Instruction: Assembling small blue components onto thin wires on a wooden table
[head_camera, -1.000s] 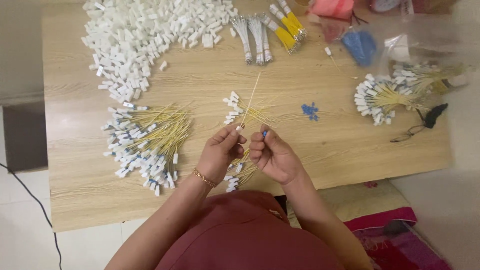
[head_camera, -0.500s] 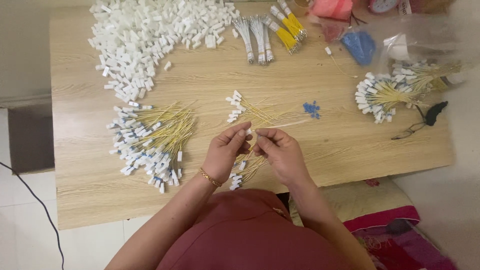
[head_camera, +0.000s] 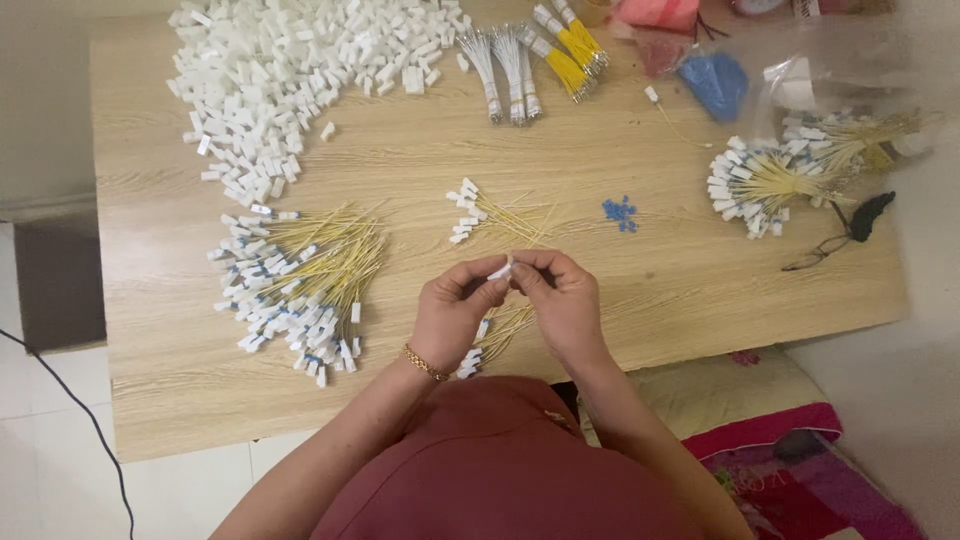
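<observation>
My left hand (head_camera: 452, 308) and my right hand (head_camera: 560, 300) meet over the near middle of the wooden table (head_camera: 650, 290). Together they pinch a small white connector piece (head_camera: 499, 271) between their fingertips. Yellow wires with white ends (head_camera: 492, 336) lie under and just below my hands. A small bunch of similar yellow wires (head_camera: 490, 213) rests just beyond my hands. My left wrist wears a gold bracelet.
A big heap of white connector pieces (head_camera: 290, 60) fills the far left. A pile of finished yellow wires (head_camera: 300, 280) lies left; another (head_camera: 780, 175) sits right. Small blue parts (head_camera: 620, 212), wire bundles (head_camera: 530, 55), a blue bag (head_camera: 715, 85), and glasses (head_camera: 825, 250) lie around.
The long yellow wire that stuck up from my hands is no longer raised. Both hands have closed together on the white piece.
</observation>
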